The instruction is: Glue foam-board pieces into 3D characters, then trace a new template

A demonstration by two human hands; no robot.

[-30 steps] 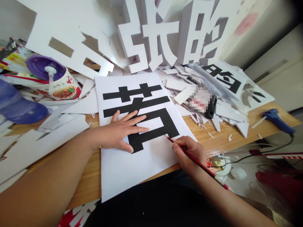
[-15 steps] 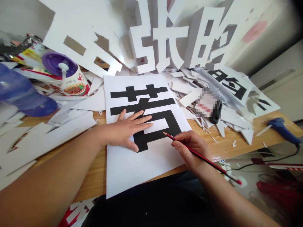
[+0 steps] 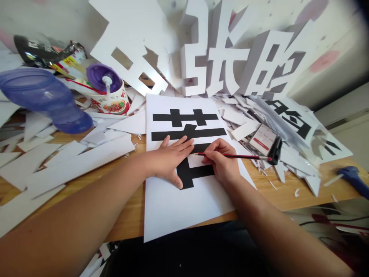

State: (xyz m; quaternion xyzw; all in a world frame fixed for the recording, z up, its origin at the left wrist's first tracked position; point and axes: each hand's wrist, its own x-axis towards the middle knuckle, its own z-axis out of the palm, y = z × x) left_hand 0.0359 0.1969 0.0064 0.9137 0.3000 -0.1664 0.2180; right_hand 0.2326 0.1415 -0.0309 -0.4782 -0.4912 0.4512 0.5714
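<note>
A white sheet point(image 3: 167, 215) lies on the wooden table, with a black cut-out character point(image 3: 187, 175) on it. My left hand point(image 3: 170, 156) is flat with fingers spread, pressing on the left part of the character and the sheet. A red and black pencil point(image 3: 245, 156) is gripped in my right hand point(image 3: 221, 159). Its tip points left and meets the inner upper-left corner of the character's box shape, close to my left fingertips. My right hand covers the right side of that box.
White card scraps point(image 3: 80, 161) cover the left of the table point(image 3: 127, 192). A purple bottle point(image 3: 54, 100) and a paper bowl point(image 3: 115, 102) stand behind them. Upright white characters point(image 3: 196, 69) line the back. A phone point(image 3: 263, 138) and a blue glue gun point(image 3: 353, 179) are at the right.
My right hand has moved up and left over the character, and the pencil has swung closer to level, its tip now at the box's inner upper-left corner. The whole view has shifted.
</note>
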